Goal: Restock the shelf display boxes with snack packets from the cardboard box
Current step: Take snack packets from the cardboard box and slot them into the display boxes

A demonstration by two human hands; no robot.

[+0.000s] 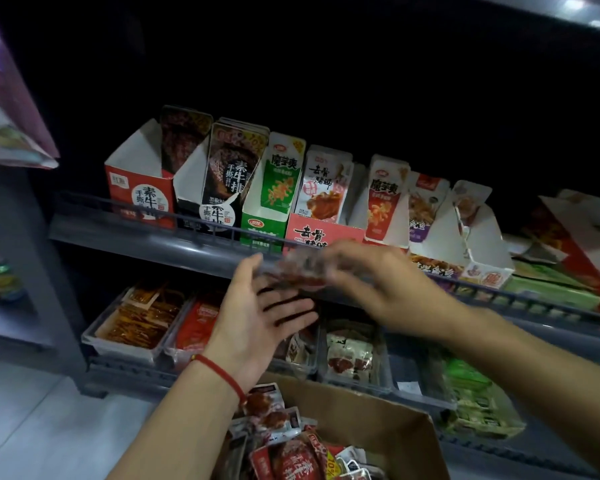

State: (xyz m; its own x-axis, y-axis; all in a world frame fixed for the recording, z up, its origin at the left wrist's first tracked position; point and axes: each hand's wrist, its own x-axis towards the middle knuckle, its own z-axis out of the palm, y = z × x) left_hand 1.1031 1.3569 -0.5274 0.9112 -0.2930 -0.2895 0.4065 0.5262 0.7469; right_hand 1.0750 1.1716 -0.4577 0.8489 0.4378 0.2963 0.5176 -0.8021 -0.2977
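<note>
1. Head view: I have both hands raised in front of the upper shelf (160, 237), with the blurred snack packets (300, 268) between them, level with the shelf's wire rail and just below the pink display box (321, 233).
2. My right hand (381, 282) comes in from the right, its grip pinching the small stack from above. Motion blur hides exactly how the fingers lie.
3. My left hand (260, 313) is released, palm up and fingers spread, under the stack. I judge it is there to steady and square the packets before they go upright into a box.
4. Display boxes stand in a row behind the rail with cut-down fronts, so packets stand tall and their labels face out.
5. Below my forearms, the cardboard box (378, 407) sits open, more red packets (284, 441) loose inside, near enough for the next reach.
</note>
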